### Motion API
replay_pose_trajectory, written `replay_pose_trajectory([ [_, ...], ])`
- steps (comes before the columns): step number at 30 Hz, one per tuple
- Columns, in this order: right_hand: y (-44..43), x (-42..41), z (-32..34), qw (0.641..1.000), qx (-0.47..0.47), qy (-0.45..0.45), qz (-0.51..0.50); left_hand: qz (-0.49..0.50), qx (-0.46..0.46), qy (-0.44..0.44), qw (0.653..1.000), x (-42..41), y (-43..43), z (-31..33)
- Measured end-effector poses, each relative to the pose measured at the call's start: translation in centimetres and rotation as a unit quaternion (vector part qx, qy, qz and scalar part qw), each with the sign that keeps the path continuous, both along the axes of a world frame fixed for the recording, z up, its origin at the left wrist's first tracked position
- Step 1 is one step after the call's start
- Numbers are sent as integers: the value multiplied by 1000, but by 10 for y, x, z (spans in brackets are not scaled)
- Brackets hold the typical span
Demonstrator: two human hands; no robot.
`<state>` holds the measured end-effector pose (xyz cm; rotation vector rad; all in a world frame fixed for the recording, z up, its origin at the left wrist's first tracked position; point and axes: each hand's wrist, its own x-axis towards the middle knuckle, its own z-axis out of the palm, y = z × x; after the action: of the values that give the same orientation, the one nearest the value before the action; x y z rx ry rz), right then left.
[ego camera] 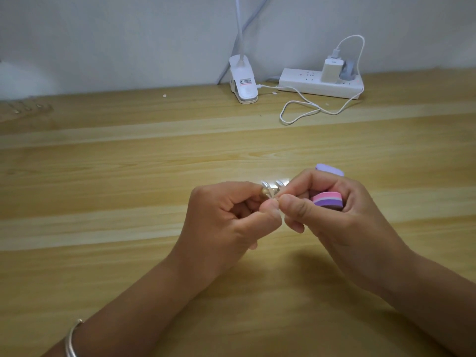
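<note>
Pinching from both sides: left hand (226,217) and right hand (334,215) grip a small metal piece (270,188), lower centre of frame, above the table (128,176).

Thumb and forefinger of each hand close on the piece, which is too small to identify. The right hand's other fingers curl round a striped block (328,200). Step, as judged: fine fingertip work on the piece, block in reserve. The next move needs a steady, small pull or twist without dropping the block.
</note>
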<state>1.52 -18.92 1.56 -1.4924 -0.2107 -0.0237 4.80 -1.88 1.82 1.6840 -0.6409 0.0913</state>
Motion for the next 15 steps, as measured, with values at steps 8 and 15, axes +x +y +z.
replay_pose_trajectory([
  [8,3,2,-2,999,32,-6,10,-18,-17,16,1000,-1,-1,-3],
  [15,0,6,-2,999,31,17,27,-25,-10,14,1000,-1,-2,-3],
])
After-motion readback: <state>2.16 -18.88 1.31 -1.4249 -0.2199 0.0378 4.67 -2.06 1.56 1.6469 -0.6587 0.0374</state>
